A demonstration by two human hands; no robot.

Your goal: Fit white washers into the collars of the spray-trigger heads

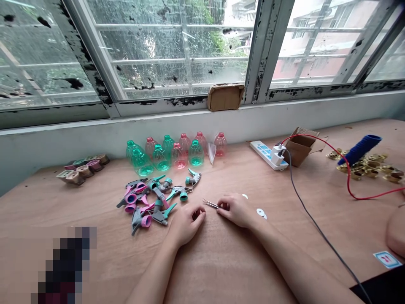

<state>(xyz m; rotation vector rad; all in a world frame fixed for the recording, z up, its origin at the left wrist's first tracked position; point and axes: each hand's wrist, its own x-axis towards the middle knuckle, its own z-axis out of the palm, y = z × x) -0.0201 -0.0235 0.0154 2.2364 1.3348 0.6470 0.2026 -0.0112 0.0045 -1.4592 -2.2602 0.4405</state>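
Observation:
My right hand [236, 210] rests on the table, its fingers closed on a pair of metal tweezers [210, 204] whose tips point left. Just to the left, my left hand [187, 223] lies with curled fingers, thumb near the index finger. What it holds, if anything, is hidden. Beside it spreads a pile of spray bottle trigger heads [158, 193] in grey, pink and teal. One grey and teal trigger head [193, 179] lies at the pile's far right. Small white discs [260, 213] lie to the right of my right hand.
Green bottles [161, 158] and pink bottles [179, 157] stand along the wall, near a clear pointed bag [211, 153]. A power strip [268, 155], red cable [348, 177], grey cable [308, 211] and cardboard box [295, 150] are rightward. Another person's arm [396, 228] is at the right edge.

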